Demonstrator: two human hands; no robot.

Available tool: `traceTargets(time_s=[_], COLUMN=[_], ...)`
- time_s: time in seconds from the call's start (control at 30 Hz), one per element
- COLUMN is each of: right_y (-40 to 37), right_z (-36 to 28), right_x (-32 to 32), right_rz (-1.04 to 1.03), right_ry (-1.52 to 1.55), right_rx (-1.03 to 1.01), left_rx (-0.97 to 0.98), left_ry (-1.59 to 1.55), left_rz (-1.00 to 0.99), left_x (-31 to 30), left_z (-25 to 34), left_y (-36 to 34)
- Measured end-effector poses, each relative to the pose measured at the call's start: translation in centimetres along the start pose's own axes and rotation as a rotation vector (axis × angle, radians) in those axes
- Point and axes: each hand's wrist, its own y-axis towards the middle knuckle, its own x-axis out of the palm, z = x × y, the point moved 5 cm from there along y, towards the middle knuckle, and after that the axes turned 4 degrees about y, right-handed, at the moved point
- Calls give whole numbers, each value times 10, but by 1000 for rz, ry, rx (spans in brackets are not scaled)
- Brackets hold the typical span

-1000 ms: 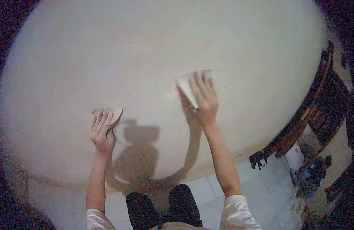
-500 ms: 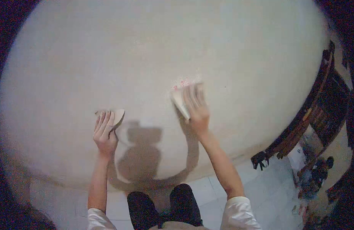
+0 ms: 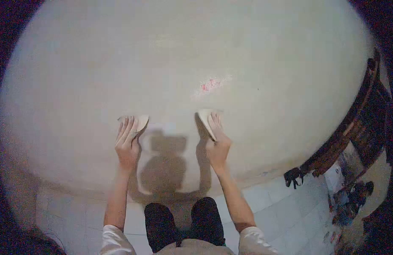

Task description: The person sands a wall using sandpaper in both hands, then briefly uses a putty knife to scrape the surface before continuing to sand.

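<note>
Against the wall point(image 3: 264, 46), left hand point(image 3: 126, 146) and right hand point(image 3: 219, 146) rest fingers-up, seemingly clasping pale sheets point(image 3: 142, 122).

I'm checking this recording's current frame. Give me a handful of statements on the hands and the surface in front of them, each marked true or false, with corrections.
1. The left hand holds a thin pale piece at the wall. True.
2. A red mark shows on the wall, higher in the picture than the right hand. True.
3. The right hand is empty. False: it holds a second pale piece.
4. The left hand covers the red mark. False: the mark is uncovered.
5. A shadow falls on the wall between the forearms. True.
</note>
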Motion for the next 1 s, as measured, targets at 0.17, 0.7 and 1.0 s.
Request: traceTargets(time_s=[0.17,0.7,1.0], right_y=[-20,-47,-53], right_z=[18,41,31], right_x=[11,35,30], right_rz=[46,212,198], right_ry=[432,1145,1150], right_rx=[793,940,834], left_rx=[20,-102,-117], left_ry=[-33,-27,-16], left_rz=[-27,-69,-127], left_x=[19,31,30], left_z=[-25,-40,-38], left_y=[-5,-7,-5])
